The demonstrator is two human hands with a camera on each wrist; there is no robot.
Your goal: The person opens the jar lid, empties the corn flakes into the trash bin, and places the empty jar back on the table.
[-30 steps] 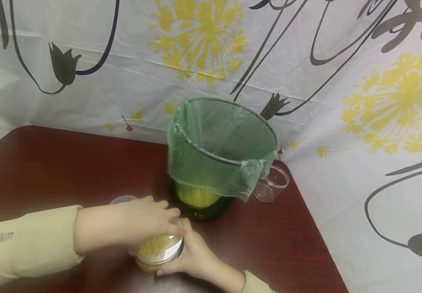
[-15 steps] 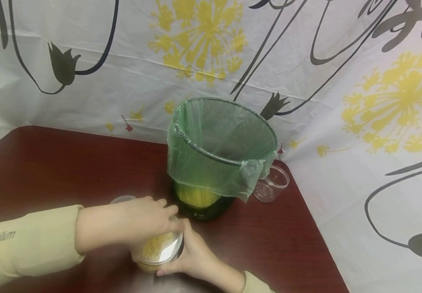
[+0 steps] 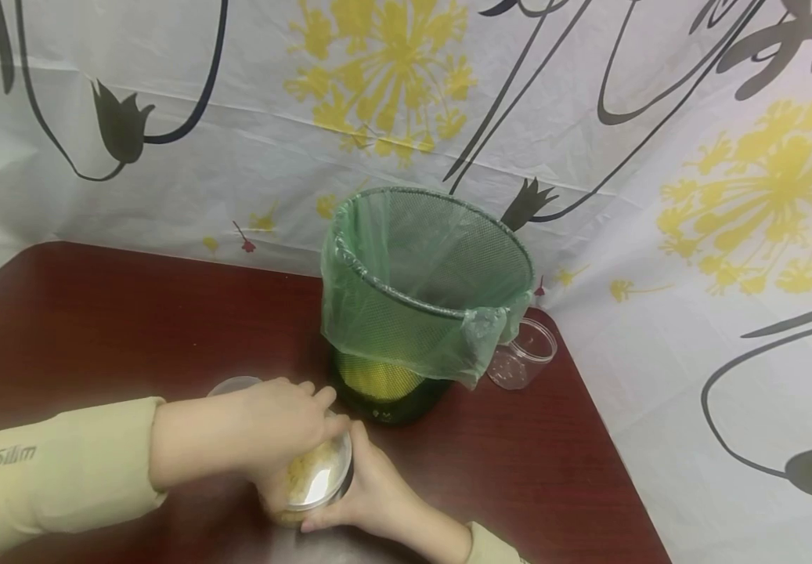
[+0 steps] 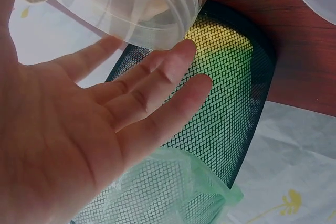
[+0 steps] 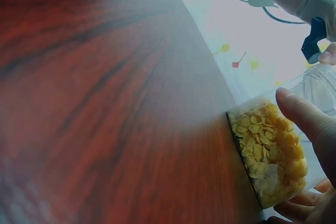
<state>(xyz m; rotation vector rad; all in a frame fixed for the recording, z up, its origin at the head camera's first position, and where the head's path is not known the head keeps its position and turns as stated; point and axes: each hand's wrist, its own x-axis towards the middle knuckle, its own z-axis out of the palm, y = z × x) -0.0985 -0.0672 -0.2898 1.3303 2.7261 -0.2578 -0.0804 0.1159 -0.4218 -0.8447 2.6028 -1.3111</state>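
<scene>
My right hand (image 3: 373, 489) grips a clear jar (image 5: 302, 156) by its side, thumb on one side and fingers on the other. Yellow corn flakes (image 5: 265, 148) fill its lower part, and its base stands on the table. Across the top of the jar, my left hand (image 3: 275, 431) holds the clear lid (image 3: 331, 474) at its edge. In the left wrist view, several fingers (image 4: 157, 114) of that hand stretch out past the lid, while the thumb is largely out of frame.
Behind the hands stands a mesh waste bin (image 3: 384, 380) lined with a green bag (image 3: 406, 329). A clear open jar (image 3: 521, 356) sits to its right. Another translucent lid (image 3: 232, 384) lies on the dark red table (image 3: 131, 321) beyond the left wrist. Patterned cloth (image 3: 236, 86) surrounds the table.
My left hand has turned and shifted slightly over the lid, its fingers drawing back toward me and uncovering more of the right rim. The right hand has stayed in place.
</scene>
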